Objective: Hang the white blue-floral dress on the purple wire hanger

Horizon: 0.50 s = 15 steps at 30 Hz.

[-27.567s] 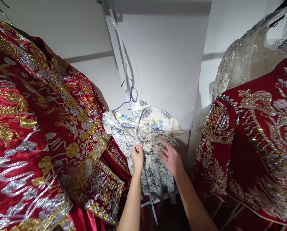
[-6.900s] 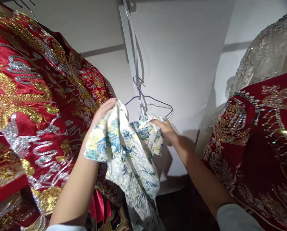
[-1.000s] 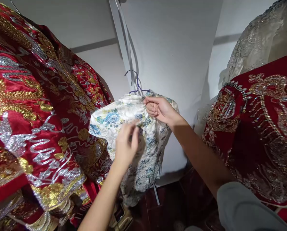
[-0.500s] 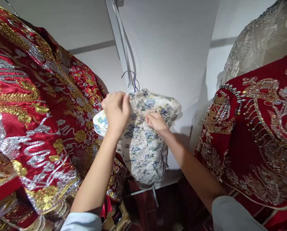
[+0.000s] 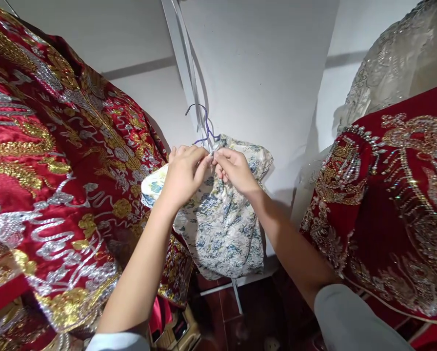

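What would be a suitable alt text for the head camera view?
Two bare hands, left and right, pinch the collar of a floral short-sleeved garment on a purple hanger. Embroidered red garments hang on both sides, the left one in gold and silver.

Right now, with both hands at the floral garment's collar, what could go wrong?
The left hand and right hand pinch the floral garment at its collar; uneven pulling might strain the cloth. A downward tug could also shift the purple hanger, whose hook is open-ended. The left forearm crosses the red embroidered garment in view and might brush its metallic trim.
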### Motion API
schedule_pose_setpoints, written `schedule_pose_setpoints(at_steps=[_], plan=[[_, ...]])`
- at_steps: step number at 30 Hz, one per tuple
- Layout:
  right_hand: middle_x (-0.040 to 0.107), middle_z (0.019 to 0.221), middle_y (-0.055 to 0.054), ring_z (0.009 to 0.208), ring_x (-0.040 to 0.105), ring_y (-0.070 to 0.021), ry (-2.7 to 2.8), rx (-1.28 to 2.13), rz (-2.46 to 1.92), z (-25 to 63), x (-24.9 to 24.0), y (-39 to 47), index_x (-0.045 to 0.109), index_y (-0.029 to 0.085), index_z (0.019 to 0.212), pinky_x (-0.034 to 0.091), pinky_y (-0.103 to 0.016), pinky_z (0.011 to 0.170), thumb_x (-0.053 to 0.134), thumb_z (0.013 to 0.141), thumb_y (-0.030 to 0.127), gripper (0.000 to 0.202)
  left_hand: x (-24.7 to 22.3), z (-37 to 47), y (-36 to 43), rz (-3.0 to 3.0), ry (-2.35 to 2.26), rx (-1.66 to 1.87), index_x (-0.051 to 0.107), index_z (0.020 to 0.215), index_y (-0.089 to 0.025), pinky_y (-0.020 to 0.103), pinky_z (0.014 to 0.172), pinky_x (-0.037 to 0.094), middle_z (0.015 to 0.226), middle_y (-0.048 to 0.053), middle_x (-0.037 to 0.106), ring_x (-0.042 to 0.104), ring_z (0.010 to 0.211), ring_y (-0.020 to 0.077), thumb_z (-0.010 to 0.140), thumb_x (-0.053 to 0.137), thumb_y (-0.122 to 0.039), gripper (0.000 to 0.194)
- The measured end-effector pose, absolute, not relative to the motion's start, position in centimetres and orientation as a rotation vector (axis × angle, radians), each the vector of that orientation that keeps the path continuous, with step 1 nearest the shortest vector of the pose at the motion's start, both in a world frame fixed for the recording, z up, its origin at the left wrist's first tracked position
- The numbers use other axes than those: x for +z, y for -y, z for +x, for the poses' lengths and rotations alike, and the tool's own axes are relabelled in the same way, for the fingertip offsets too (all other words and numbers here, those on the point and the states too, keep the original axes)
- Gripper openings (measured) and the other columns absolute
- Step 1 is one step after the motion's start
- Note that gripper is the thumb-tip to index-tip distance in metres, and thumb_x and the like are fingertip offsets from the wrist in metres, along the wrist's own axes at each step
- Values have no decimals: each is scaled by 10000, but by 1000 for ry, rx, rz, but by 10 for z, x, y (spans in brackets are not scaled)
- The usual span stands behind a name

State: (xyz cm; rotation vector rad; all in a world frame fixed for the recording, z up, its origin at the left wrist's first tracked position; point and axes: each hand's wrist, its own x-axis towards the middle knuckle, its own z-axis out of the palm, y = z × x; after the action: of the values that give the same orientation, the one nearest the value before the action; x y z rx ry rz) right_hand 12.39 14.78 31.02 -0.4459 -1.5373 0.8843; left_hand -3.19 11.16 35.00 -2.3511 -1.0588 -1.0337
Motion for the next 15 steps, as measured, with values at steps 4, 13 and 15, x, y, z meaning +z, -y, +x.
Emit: schedule_pose_setpoints(at_steps=[4,13,15], plan=[[498,514,62,418,408,-74,1476,824,-495,120,297,-150,538,198,763,287,-203,414,593,940,465,325,350,-32,-115,-2334,1057,-1106,590,867,-213,445,1014,376,904,51,665,550,935,241,1021,420,-360,271],[458,528,49,498,428,-112,1610,745,-679,114,286,-159,498,219,681,324,-242,504,591,916,362,291,334,-33,-126,-2191,1130,-1343,564,799,-229,472,1044,330,873,49,677,559,948,256,988,490,-334,229],[475,529,45,503,441,-115,1645,799,-644,115,287,-163,531,214,699,335,-245,514,572,922,362,270,331,-32,-128,-2187,1133,-1347,554,785,-229,454,1011,351,860,56,668,552,940,258,990,477,-338,245]])
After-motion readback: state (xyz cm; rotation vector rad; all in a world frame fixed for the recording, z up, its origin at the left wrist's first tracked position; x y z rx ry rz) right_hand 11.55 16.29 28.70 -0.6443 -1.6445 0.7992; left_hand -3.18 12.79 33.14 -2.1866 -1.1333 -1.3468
